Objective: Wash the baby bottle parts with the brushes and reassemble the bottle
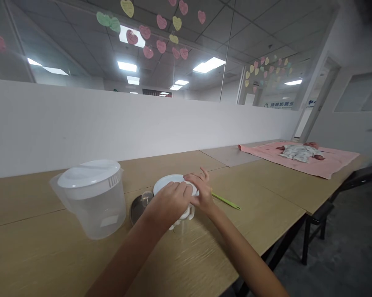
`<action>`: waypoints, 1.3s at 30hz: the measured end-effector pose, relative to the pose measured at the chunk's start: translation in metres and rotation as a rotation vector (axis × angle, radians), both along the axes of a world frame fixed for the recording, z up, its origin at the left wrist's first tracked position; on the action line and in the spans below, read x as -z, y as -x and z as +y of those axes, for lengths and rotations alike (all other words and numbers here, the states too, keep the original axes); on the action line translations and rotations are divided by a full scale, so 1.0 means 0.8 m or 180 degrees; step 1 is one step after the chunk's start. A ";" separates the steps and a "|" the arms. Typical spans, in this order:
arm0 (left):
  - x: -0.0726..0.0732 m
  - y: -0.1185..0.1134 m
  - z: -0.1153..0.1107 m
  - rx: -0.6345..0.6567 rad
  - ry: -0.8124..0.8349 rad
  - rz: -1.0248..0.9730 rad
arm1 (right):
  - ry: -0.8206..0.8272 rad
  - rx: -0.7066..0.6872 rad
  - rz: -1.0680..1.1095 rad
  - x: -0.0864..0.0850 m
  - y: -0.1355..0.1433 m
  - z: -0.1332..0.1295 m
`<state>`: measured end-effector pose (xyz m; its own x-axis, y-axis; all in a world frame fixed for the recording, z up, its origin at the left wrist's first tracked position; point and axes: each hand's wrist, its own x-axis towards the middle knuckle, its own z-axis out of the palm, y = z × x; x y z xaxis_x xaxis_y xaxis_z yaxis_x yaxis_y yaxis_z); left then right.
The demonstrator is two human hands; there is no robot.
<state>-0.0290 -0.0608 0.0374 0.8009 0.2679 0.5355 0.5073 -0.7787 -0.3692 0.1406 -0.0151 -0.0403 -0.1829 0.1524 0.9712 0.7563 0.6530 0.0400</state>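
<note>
My left hand is closed, its fingers curled over a small white round piece that looks like a bottle collar or lid. From the other side my right hand grips the same piece, with one finger raised. My fingers cover much of it. Just below my hands, a white part with a curved handle stands near the table surface, partly hidden by my left hand. A pale round plate lies behind my hands. Left of them, a clear dome-shaped cap rests at a dark tray.
A clear plastic pitcher with a white lid stands on the wooden table at left. A green handle lies right of my hands. Farther right, a clothed baby doll lies on a pink cloth. Behind runs a white wall.
</note>
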 end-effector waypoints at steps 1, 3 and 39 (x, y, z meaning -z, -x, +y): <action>0.001 -0.005 -0.004 -0.0037 -0.0063 0.0067 | -0.0061 -0.0014 0.0031 0.004 -0.003 0.004; 0.004 -0.016 -0.012 -0.0092 -0.0162 0.0204 | -0.0195 -0.0050 0.0143 0.013 -0.007 0.011; 0.190 -0.015 0.016 0.0324 0.2407 -0.2676 | 0.1206 -0.0535 0.0339 0.068 0.025 -0.018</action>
<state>-0.0168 -0.0478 -0.1145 0.3004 0.7052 0.6422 0.2939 -0.7090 0.6410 0.1207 -0.0292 -0.0949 -0.1374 0.4789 0.8671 0.6252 0.7209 -0.2991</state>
